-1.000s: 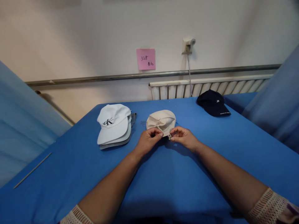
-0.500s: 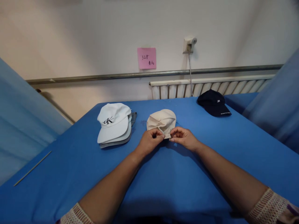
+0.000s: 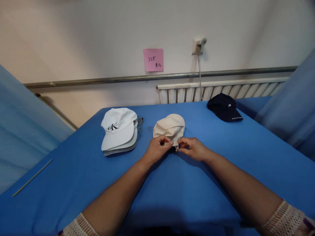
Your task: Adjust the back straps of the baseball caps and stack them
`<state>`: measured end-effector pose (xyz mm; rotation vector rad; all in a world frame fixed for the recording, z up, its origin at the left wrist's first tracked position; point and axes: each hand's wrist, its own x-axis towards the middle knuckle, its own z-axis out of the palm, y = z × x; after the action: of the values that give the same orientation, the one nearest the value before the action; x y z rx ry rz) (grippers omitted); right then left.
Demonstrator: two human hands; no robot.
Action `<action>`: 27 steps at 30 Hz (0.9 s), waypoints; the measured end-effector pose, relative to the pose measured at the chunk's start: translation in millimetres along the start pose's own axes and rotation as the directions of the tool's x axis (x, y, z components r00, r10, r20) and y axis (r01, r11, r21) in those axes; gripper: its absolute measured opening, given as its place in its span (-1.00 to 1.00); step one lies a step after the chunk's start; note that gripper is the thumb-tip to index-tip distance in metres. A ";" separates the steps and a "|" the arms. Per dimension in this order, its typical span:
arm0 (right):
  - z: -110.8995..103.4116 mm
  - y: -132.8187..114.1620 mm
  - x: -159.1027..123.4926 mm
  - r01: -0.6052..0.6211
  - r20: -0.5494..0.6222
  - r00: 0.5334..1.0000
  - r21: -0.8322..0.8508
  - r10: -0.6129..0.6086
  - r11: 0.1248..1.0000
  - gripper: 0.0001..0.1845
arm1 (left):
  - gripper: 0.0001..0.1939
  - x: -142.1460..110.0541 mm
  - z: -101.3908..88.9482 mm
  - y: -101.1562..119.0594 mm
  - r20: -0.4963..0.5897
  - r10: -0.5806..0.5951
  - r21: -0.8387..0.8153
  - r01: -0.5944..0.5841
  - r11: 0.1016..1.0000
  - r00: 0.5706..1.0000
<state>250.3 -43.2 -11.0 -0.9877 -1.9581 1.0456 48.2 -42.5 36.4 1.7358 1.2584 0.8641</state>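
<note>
A beige cap (image 3: 169,126) lies in the middle of the blue-covered table, its strap side toward me. My left hand (image 3: 158,147) pinches the strap at the cap's near edge between thumb and fingers. On the other side of the strap, my right hand (image 3: 192,148) is closed on its end, fingertips pressed together. A small dark and white piece, perhaps a buckle or label, shows between the two hands. The cap's brim is not clearly visible.
Left of the beige cap is a stack of caps (image 3: 119,126), white on top with grey beneath. A navy cap (image 3: 223,107) sits at the back right. A thin stick (image 3: 33,177) lies at the left edge. Behind are a radiator (image 3: 180,95) and a rail (image 3: 118,79).
My right hand has shifted slightly left and down at the strap, and the small dark and white piece shows more. My left hand keeps its pinch. The view has moved a little.
</note>
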 end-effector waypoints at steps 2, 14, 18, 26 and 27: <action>-0.6 -0.3 0.3 0.025 -0.027 0.999 -0.029 -0.025 0.999 -0.84 | -0.77 0.1 -0.7 0.5 0.001 -0.001 0.008 0.001 1.000 1.000; -1.2 2.4 -0.1 0.088 -0.077 0.992 -0.113 -0.097 0.990 -0.88 | -0.80 -2.1 0.6 0.6 0.021 0.024 0.118 -0.026 0.993 1.000; -3.0 -1.3 -1.3 0.094 -0.058 0.993 -0.152 -0.104 0.984 -0.88 | -0.81 -1.2 1.9 -2.4 0.037 0.033 0.115 -0.037 0.993 0.999; -11.9 -10.4 -4.5 0.173 -0.034 0.980 -0.315 -0.194 0.933 -0.86 | -0.80 -1.9 1.1 0.4 0.040 0.031 0.089 -0.035 0.995 0.999; -12.4 -10.8 -4.9 0.175 -0.032 0.980 -0.318 -0.195 0.932 -0.86 | -0.80 -2.2 1.2 0.7 0.043 0.032 0.087 -0.036 0.996 0.999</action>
<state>259.7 -47.2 2.8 -0.9648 -2.1590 0.6006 48.9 -45.1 36.4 1.8404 1.2593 0.7983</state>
